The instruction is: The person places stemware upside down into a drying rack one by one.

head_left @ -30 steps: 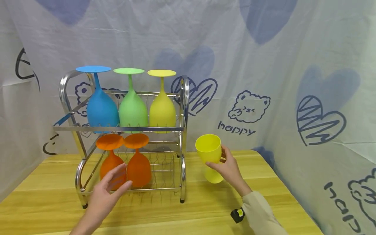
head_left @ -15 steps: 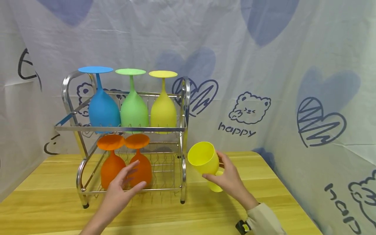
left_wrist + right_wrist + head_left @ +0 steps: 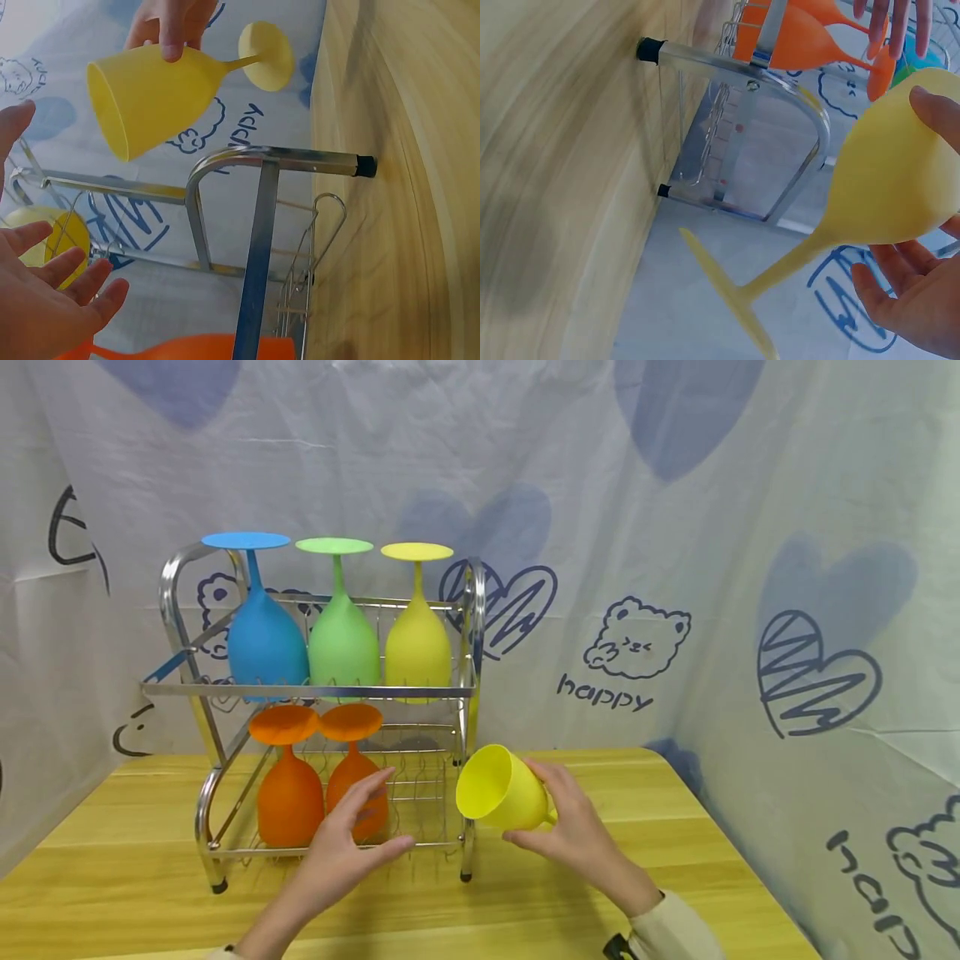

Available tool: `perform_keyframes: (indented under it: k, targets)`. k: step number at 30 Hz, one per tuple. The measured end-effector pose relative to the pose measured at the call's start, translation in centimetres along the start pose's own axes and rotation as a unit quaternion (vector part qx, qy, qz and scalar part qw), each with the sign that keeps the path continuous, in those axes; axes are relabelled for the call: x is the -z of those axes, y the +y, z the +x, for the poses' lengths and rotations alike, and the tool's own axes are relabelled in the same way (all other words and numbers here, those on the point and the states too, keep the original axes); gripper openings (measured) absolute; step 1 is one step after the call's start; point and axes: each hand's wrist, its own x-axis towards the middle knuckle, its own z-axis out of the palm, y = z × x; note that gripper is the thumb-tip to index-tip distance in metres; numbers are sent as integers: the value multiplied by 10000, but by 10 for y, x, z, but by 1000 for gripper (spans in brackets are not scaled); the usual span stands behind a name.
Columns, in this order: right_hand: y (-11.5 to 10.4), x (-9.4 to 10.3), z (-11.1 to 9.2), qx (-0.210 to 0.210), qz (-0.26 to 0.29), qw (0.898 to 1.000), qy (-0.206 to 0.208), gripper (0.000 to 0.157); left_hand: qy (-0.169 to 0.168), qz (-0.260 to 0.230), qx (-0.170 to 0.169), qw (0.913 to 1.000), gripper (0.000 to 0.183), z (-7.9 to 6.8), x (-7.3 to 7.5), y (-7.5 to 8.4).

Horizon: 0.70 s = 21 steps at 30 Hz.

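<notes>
My right hand (image 3: 576,837) grips a yellow wine glass (image 3: 501,793) by its bowl, thumb on one side and fingers on the other. Tipped over, the glass has its mouth turned left towards the rack; its stem and round foot (image 3: 267,57) show in the left wrist view, raised off the table. My left hand (image 3: 341,853) holds nothing, its fingers spread in front of the lower shelf. Behind it, two orange wine glasses (image 3: 290,802) stand upside down on the left part of that shelf. The right wrist view shows the glass's bowl (image 3: 892,169) between thumb and fingers.
A two-tier metal rack (image 3: 307,691) stands on the wooden table (image 3: 645,852). On its top shelf, a blue glass (image 3: 266,643), a green glass (image 3: 343,643) and another yellow glass (image 3: 417,647) sit upside down. A printed cloth (image 3: 510,435) hangs behind.
The yellow glass has gone from nearly upright to tipped over, moving left and down towards the rack. My left hand has moved right along the front of the lower shelf.
</notes>
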Motion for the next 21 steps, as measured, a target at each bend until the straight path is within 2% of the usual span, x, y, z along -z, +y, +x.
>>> perform_keyframes:
  k: [8,16,21]
  targets:
    - [-8,-1,-5,271,-331,9987,-283,89,-101,92,-605,9981,79,7,-16,-1]
    - [-7,-6,-8,891,-809,9920,-369,88,-334,-25,-652,9973,82,14,-34,2]
    - [-9,-7,-9,1139,-1093,9862,-500,89,-508,-8,-862,9950,83,19,-41,4]
